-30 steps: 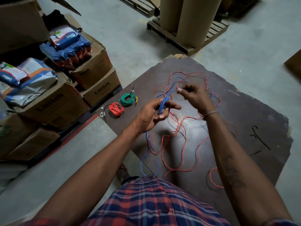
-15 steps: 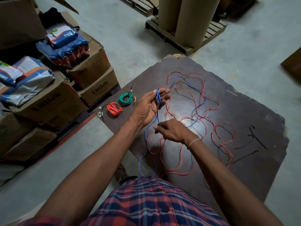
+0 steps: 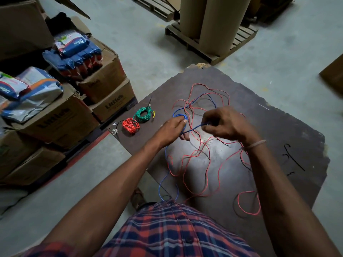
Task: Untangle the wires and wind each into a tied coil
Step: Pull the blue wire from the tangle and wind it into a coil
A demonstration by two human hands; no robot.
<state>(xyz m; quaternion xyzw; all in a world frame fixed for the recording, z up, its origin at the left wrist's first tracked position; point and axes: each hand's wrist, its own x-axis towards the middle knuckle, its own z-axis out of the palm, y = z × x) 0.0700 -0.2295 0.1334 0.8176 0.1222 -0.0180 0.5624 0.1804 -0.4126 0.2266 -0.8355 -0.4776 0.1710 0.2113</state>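
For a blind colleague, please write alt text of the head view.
Left hand holds blue wire loops; right hand pinches its strand over tangled red wire on a dark board. Tied red coil and green coil lie left.

Person, head view. Shirt (image 3: 174,232): plaid in red, navy and white, dark buttons down the front, lower centre of frame. Both forearms bare. Right wrist carries a thin pale band (image 3: 255,144), right of centre. One sandalled foot (image 3: 138,198) visible below the left forearm.
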